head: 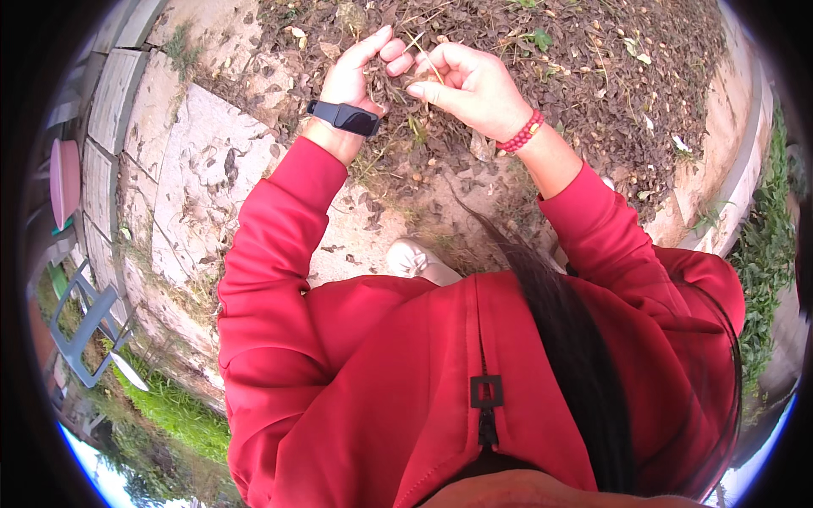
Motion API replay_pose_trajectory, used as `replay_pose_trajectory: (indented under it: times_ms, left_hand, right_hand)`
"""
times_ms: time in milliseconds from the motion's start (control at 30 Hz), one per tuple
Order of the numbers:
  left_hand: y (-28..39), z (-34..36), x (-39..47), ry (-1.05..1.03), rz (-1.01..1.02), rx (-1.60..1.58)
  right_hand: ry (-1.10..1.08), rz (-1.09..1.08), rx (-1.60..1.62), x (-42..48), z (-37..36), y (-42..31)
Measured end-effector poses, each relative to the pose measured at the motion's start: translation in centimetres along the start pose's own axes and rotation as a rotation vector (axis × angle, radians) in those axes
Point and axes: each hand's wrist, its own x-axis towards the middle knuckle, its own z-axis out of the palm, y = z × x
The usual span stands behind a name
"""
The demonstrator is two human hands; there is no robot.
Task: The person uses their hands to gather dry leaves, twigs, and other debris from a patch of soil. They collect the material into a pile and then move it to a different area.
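My left hand is cupped over a bed of dry brown leaves, its fingers curled towards the right. Whether anything lies in its palm cannot be made out. Between the thumb and fingers of my right hand is a thin, pale dry stalk. The stalk reaches up and left towards my left fingertips; contact with them is unclear. Small pale bits, perhaps pods or nuts, are scattered among the leaves. A dark wristband is on my left wrist, and a red bead bracelet on my right.
Pale paving slabs lie on the left, edged by a row of blocks. Beyond them stand a pink basin and a grey-blue plastic chair or stool. A low kerb and green plants border the right. My light shoe is below.
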Motion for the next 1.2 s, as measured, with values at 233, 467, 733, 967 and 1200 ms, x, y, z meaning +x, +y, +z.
replay_pose_trajectory:
  times_ms: [233,467,733,967,1200]
  left_hand:
    - [1.6,-1.4,-1.7,0.444,0.067,-0.024]
    - [2.0,-1.7,-2.3,0.277,0.142,-0.013]
    - [8.3,-11.1,-9.1,0.455,0.432,-0.061]
    - [6.2,-17.6,-18.5,0.853,0.561,-0.080]
    - [2.7,-17.0,-19.1,0.959,0.520,-0.044]
  right_hand:
    - [0.274,0.212,0.124,-0.9,-5.1,-0.8]
    - [0.410,0.057,0.018,-0.2,-12.1,0.4]
    - [1.281,0.616,-0.861,-7.8,-28.7,6.9]
    - [0.709,0.300,-1.047,-7.5,-12.1,10.4]
    - [0.296,-0.007,-1.338,-7.5,-9.2,10.0]
